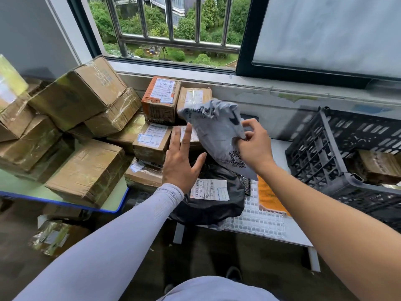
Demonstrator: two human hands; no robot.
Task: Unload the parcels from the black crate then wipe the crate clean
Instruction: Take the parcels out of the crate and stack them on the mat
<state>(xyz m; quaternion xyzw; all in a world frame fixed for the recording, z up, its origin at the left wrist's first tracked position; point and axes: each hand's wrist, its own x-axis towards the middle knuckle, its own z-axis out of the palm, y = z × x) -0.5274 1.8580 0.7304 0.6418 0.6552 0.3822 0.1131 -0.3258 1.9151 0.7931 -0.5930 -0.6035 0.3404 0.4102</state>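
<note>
Grey mailer (213,131): pinched at its edge by right hand (252,146), held above the pile for setting down.
Left hand (181,161): fingers spread, nothing held, ready to steady.
Crate (347,153): table's right end, one box (377,165) left inside.

Black lattice-walled crate (325,153) at right, holding one taped brown parcel (377,166). Grey poly-mailer parcel (214,131), crumpled, raised left of the crate.
</note>
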